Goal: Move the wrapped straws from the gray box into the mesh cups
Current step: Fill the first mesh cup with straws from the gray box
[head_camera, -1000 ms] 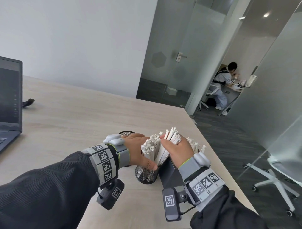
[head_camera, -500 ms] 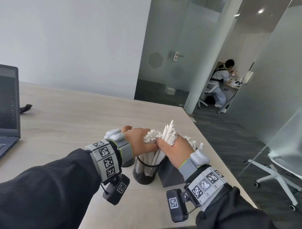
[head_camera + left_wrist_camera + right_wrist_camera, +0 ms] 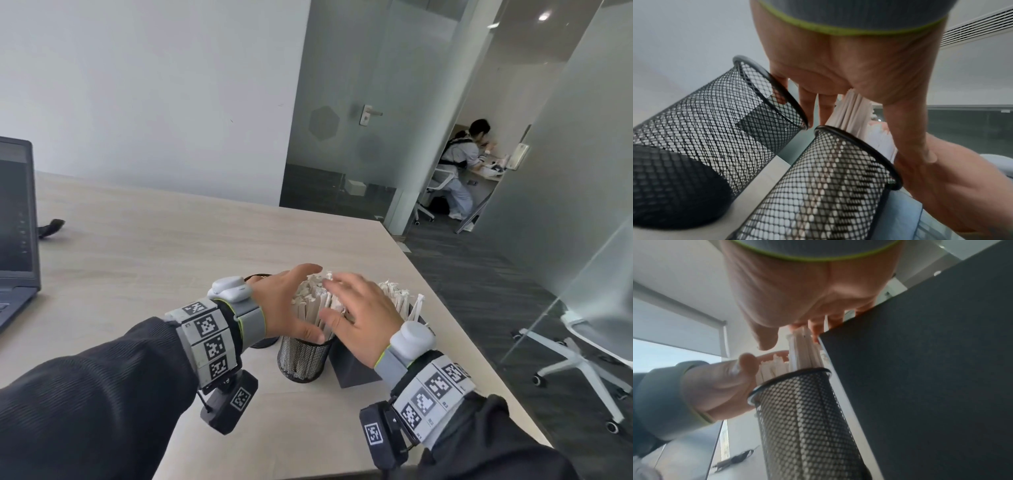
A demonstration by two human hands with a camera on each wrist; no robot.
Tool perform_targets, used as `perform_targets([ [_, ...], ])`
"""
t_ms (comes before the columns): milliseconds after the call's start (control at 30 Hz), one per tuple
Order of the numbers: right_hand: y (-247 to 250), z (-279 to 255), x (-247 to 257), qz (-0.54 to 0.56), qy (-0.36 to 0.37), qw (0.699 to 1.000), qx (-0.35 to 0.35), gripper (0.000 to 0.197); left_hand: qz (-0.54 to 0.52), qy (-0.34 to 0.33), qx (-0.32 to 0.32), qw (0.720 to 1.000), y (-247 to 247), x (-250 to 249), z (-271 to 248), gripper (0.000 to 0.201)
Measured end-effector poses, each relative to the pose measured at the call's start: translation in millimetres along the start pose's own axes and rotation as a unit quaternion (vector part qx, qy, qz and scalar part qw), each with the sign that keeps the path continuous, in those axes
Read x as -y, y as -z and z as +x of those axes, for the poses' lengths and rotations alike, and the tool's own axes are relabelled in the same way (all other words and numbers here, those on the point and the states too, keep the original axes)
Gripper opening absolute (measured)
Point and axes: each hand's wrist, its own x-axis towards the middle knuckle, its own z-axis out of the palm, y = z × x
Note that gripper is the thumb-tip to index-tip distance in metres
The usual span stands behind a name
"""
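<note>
1. At the far left of the table (image 3: 144, 260) stands a laptop (image 3: 17, 219), well apart from the work.
2. The far mesh cup (image 3: 719, 123) looks empty; it stands just beside the near mesh cup (image 3: 301, 358).
3. The left hand (image 3: 284, 305) cups the left side of the bundle of wrapped straws (image 3: 313, 301) standing in the near cup, fingers spread and straight, thumb low by the rim.
4. The right hand (image 3: 359, 318) lies flat over the right side of the bundle, fingers extended, gripping nothing.
5. Judged from this, the step is settling the bundle: it would go best to press lightly from both sides and tap the tops down evenly, so no straw tips over the rim or crumples its paper.
6. The packed near cup seems full; the next batch likely belongs in the far cup.
7. To the right, touching the near cup, is the gray box (image 3: 356, 366), with more wrapped straws (image 3: 397, 294) upright in it behind the right hand.
</note>
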Motion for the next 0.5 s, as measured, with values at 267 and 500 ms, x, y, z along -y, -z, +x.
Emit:
perform_targets([
  [267, 0, -7, -7, -0.009, 0.001, 1.0, 0.009, 0.086, 0.001, -0.029, -0.041, 0.999, -1, 7, -12, 0.124],
  [500, 3, -20, -25, 0.016, -0.01, 0.998, -0.062, 0.051, 0.03, -0.058, -0.161, 0.985, -4, 1, -27, 0.084],
])
